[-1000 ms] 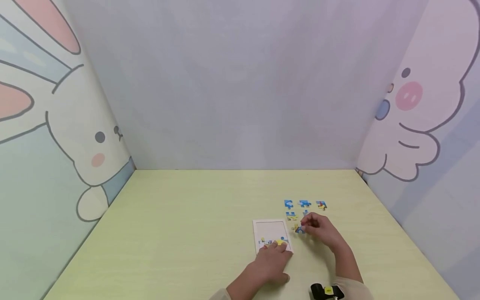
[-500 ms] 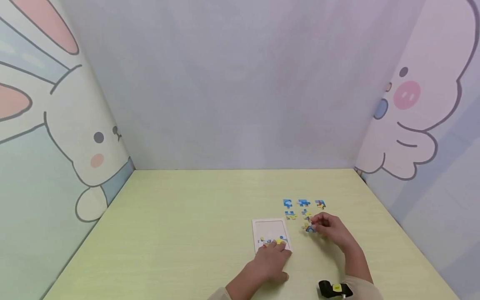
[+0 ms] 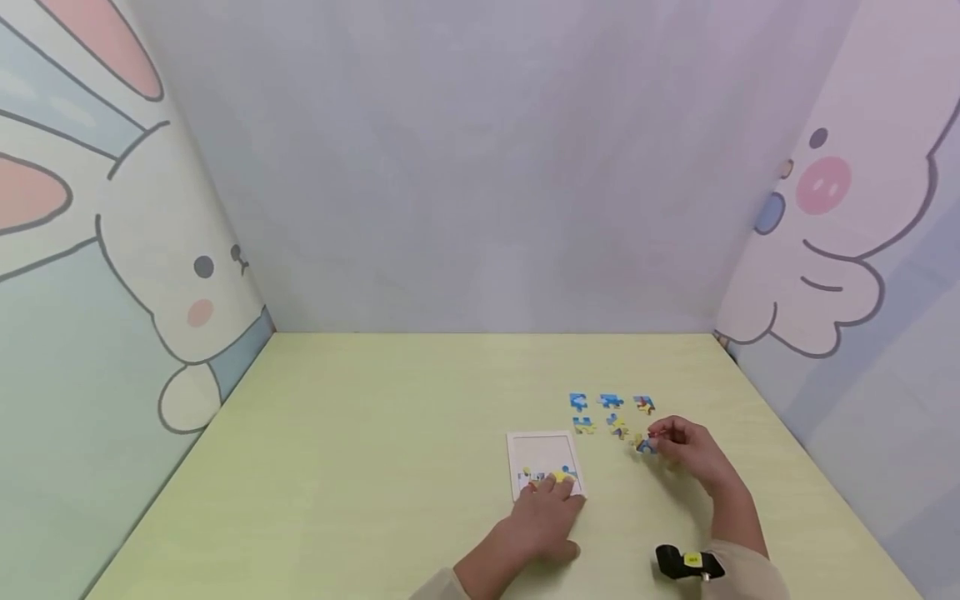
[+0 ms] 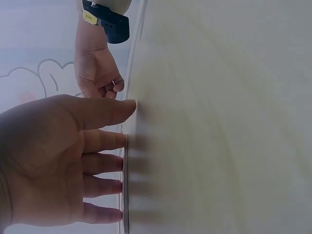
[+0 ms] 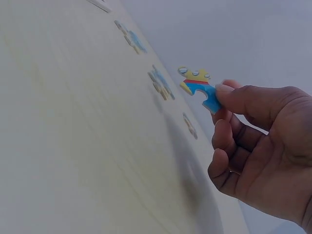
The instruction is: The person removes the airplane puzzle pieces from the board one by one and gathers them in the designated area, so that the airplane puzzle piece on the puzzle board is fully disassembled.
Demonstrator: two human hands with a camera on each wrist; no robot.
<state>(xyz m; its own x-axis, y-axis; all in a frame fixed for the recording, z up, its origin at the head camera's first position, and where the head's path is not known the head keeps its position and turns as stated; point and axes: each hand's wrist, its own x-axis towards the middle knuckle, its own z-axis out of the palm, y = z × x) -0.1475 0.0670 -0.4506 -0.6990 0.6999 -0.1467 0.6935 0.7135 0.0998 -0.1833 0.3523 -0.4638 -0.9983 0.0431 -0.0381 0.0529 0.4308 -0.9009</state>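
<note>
My right hand [image 3: 693, 454] pinches a blue, yellow and red puzzle piece [image 5: 200, 87] between thumb and fingers, raised off the table in the right wrist view. My left hand [image 3: 543, 517] rests with extended fingers on the lower edge of a white puzzle frame [image 3: 512, 458]. Several joined or placed pieces [image 3: 527, 477] lie along the bottom of that frame, partly covered by the fingers. Just left of the held piece lies a loose yellow and blue puzzle piece [image 3: 617, 426].
More loose pieces lie behind the frame's right side: a blue piece [image 3: 578, 402], another blue piece [image 3: 611, 401], a red-tinged piece [image 3: 644, 404] and a blue-yellow piece [image 3: 583, 425]. A black wrist camera [image 3: 688, 562] sits on the right forearm. Cartoon-printed walls border the pale table [image 3: 337, 458].
My right hand has moved to the right, carrying the pinched puzzle piece away from the frame and uncovering the loose yellow and blue piece. My left hand has stayed on the frame.
</note>
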